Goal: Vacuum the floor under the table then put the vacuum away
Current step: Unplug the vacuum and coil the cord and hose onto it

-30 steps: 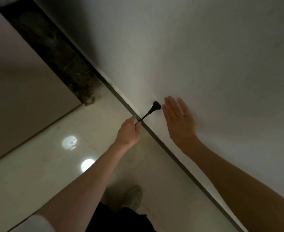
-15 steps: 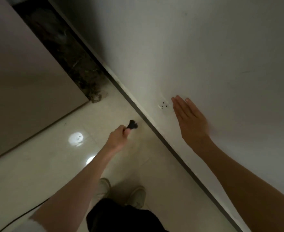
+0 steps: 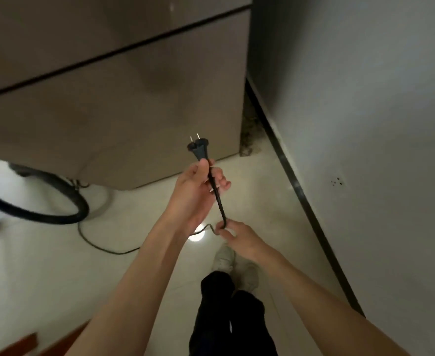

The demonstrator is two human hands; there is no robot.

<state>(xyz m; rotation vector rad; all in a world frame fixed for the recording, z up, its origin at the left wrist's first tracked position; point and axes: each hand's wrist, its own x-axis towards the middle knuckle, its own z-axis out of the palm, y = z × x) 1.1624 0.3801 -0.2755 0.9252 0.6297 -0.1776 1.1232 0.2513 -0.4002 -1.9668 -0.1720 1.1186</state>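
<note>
While the head view half a second back had my left hand low near the baseboard with the plug and my right palm flat on the wall beside the socket, both hands now meet in front of me over the pale floor [image 3: 57,278]. My left hand [image 3: 193,194] is curled round the neck of the black plug [image 3: 198,148], thumb on top, with the two prongs pointing up toward twelve o'clock, clear of the wall. From the plug the cord [image 3: 217,199] drops toward five o'clock into my right hand [image 3: 239,240], which has left the wall and pinches the cord between its fingertips. Past that pinch the cord trails across the floor toward nine o'clock. The socket [image 3: 337,181] sits on the wall [image 3: 365,98] at three o'clock from the hands, well apart from the plug. At nine o'clock the black vacuum hose [image 3: 44,199] loops on the floor beside the beige cabinet [image 3: 108,111], blurred. My shoes [image 3: 226,258] and dark trousers show at six o'clock.
</note>
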